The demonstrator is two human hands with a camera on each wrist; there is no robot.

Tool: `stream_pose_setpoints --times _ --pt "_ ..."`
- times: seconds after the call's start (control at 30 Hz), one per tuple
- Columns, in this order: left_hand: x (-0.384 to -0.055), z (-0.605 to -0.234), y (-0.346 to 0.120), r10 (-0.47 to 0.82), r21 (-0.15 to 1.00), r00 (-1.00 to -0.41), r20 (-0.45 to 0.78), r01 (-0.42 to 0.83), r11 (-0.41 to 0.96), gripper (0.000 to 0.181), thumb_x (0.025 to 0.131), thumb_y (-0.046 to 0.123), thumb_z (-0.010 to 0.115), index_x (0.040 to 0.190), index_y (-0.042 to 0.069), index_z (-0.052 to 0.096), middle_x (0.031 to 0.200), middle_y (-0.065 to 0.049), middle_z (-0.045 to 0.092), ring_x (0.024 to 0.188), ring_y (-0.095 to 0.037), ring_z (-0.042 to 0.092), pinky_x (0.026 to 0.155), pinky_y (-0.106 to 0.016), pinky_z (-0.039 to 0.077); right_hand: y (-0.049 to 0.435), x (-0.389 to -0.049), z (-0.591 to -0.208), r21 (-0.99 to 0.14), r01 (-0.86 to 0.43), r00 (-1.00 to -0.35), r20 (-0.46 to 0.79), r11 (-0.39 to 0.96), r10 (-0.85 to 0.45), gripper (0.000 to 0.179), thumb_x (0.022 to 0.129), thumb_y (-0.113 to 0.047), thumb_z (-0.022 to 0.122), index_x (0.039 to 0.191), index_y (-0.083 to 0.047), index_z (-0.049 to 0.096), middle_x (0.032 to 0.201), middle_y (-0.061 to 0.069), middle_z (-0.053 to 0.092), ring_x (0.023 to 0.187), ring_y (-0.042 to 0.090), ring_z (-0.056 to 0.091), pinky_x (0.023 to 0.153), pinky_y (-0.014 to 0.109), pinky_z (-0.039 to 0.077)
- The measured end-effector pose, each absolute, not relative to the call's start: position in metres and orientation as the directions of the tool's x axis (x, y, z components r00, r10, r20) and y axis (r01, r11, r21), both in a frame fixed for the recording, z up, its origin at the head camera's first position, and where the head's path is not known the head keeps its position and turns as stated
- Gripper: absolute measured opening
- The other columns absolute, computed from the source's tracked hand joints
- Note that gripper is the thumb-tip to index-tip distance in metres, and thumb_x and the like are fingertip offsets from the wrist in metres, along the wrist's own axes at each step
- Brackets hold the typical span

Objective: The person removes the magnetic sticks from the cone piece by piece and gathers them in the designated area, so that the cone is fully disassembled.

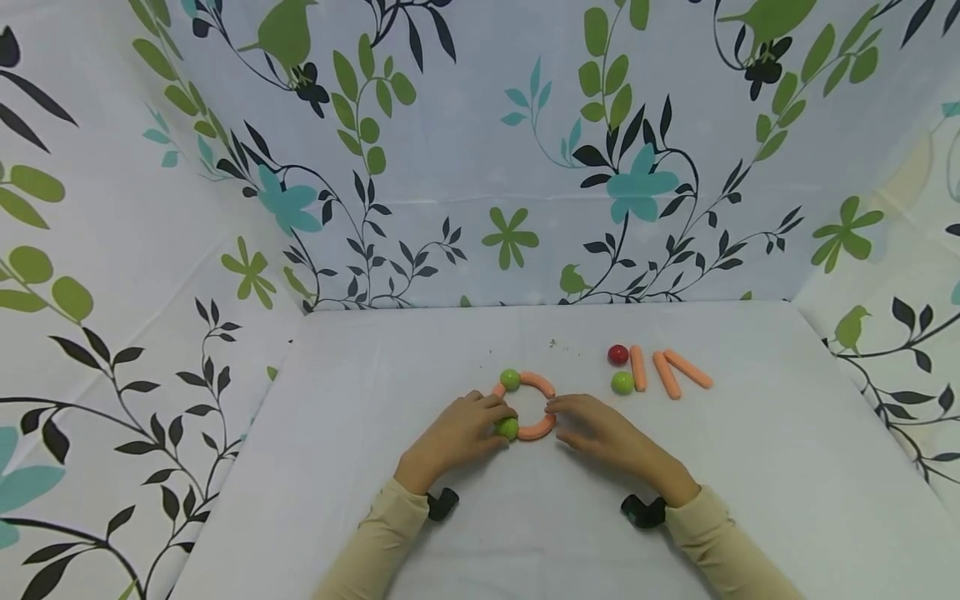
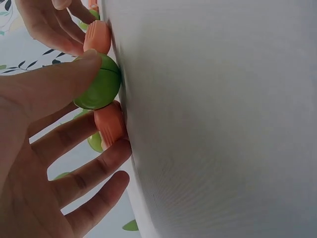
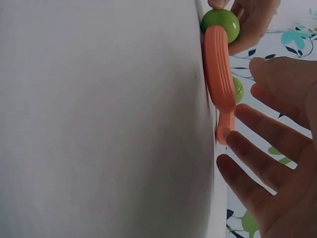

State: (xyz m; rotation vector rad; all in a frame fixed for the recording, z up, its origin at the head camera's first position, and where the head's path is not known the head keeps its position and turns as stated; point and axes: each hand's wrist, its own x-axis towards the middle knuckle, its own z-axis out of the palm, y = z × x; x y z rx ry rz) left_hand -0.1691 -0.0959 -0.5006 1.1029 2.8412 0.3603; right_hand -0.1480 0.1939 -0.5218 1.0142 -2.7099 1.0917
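On the white table lies a ring of curved orange pieces joined with green balls. My left hand (image 1: 461, 429) pinches the near green ball (image 1: 507, 428) at the ring's left side, its thumb on top in the left wrist view. Beyond that ball, an orange piece (image 2: 110, 124) lies by the left fingertips. At the ring's right side is my right hand (image 1: 611, 433), fingers mostly straight, fingertips at the end of the near curved orange piece (image 1: 537, 432). A second green ball (image 1: 510, 380) sits at the far left of the ring, beside the far curved orange piece (image 1: 540, 382).
To the right, beyond the right hand, lie a red ball (image 1: 618, 355), a loose green ball (image 1: 622, 383) and three straight orange sticks (image 1: 666, 375). A patterned curtain (image 1: 465, 167) hangs behind the table (image 1: 360, 358) and along its sides.
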Motion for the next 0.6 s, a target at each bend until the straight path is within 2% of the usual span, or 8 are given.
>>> stream_pose_setpoints --times 0.2,0.43,0.6 --pt "-0.165 -0.501 -0.095 0.681 0.244 -0.732 0.03 0.666 0.705 0.035 0.094 0.04 0.078 0.125 0.024 0.073 0.12 0.009 0.069 0.095 -0.012 0.055 0.08 -0.026 0.048 0.185 -0.146 -0.527 -0.615 -0.594 -0.773 0.256 0.519 -0.581 0.043 0.096 -0.015 0.075 0.138 -0.013 0.065 0.136 0.0 0.068 0.131 0.023 0.062 0.11 0.046 0.05" --pt "-0.163 -0.499 -0.092 0.672 0.235 -0.738 0.062 0.665 0.709 0.035 0.092 0.04 0.079 0.122 0.023 0.074 0.115 0.01 0.069 0.089 -0.011 0.054 0.075 -0.024 0.046 0.178 -0.147 -0.533 -0.582 -0.637 -0.742 0.287 0.505 -0.606 0.036 0.095 -0.013 0.076 0.13 -0.013 0.069 0.129 -0.003 0.07 0.124 0.019 0.062 0.106 0.043 0.051" --pt "-0.162 -0.499 -0.091 0.666 0.247 -0.743 0.07 0.659 0.71 0.034 0.092 0.041 0.079 0.12 0.024 0.074 0.114 0.01 0.069 0.087 -0.01 0.052 0.074 -0.024 0.045 0.175 -0.147 -0.535 -0.573 -0.621 -0.753 0.247 0.536 -0.61 0.032 0.095 -0.014 0.075 0.127 -0.017 0.072 0.127 -0.006 0.071 0.123 0.018 0.06 0.104 0.043 0.05"
